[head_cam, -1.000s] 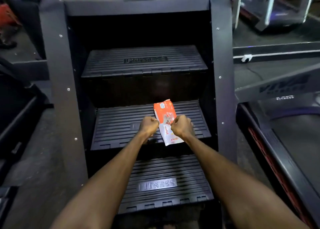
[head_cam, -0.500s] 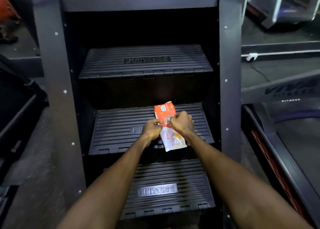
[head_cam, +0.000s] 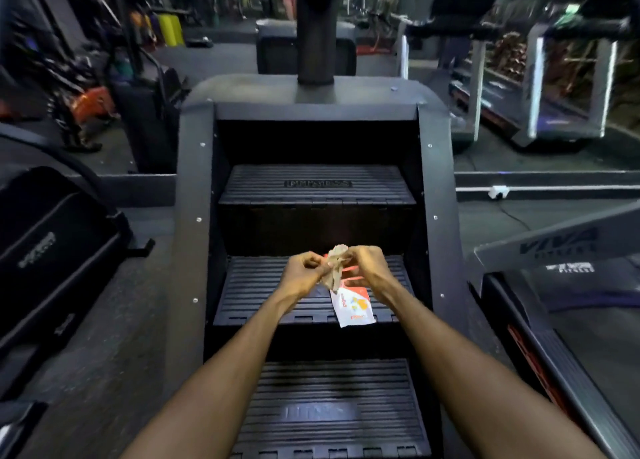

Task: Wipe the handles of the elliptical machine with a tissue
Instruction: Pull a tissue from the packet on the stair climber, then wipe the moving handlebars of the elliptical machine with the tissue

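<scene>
My left hand [head_cam: 302, 274] and right hand [head_cam: 367, 268] meet over the middle step [head_cam: 263, 287]; fingers of both pinch a crumpled tissue [head_cam: 335, 265], and the right also grips the pack [head_cam: 353, 305] hanging below. Handles beyond: none visible, none wiped; all wiping remains.

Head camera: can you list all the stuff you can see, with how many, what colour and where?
tissue: one, pale and crumpled, pinched between both hands
tissue pack: one, orange and white, hanging under the right hand
steps: three, black and ribbed, stacked up the middle
machine frame: one, dark grey, around the steps
post: one, black, rising at top centre
treadmill: one, black with a red stripe, at right
dark machine: one, black, at left
yellow things: a few, blurred, far left back
left hand: one, left of the tissue
right hand: one, right of the tissue
</scene>
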`<state>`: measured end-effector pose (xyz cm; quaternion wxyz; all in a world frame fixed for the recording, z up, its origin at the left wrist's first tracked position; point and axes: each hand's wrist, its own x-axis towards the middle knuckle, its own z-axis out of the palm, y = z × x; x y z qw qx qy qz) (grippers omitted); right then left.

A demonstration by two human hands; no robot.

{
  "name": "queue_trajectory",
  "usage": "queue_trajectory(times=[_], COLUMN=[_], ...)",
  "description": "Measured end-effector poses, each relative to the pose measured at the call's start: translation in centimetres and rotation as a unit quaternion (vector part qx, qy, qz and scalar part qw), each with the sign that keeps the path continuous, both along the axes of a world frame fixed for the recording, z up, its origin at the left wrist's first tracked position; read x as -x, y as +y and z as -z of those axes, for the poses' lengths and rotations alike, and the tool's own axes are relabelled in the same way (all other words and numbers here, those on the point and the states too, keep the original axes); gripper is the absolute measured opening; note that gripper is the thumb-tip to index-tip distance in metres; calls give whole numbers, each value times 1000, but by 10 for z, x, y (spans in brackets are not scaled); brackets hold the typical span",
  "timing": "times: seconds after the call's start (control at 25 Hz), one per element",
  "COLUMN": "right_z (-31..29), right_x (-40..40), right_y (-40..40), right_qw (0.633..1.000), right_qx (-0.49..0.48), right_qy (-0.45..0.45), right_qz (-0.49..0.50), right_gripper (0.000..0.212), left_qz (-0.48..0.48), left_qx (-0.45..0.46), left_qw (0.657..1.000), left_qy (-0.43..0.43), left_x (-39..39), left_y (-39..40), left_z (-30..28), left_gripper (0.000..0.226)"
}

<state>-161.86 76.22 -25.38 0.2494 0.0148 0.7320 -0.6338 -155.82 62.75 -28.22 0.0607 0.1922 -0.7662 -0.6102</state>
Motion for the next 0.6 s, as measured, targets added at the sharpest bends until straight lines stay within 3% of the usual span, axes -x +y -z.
queue_trajectory(times=[0.16, 0.4, 0.6], right_z=[-19, -46, -45], right_x=[-42, -134, -251], right_y=[-11, -35, -64], right_qw=[993, 973, 950], right_qx=[68, 72, 108], right_qy=[-11, 63, -93], right_qz=[-92, -208, -278], right_gripper=[15, 24, 18], left_qz=[-49, -198, -318], left_qx=[8, -3, 16], left_qw=[999, 979, 947], left_qy=[16, 44, 49], left_x=[-60, -178, -308], left_y=[-11, -13, -17], left_z=[-38, -68, -68], left_gripper=[5, 27, 22])
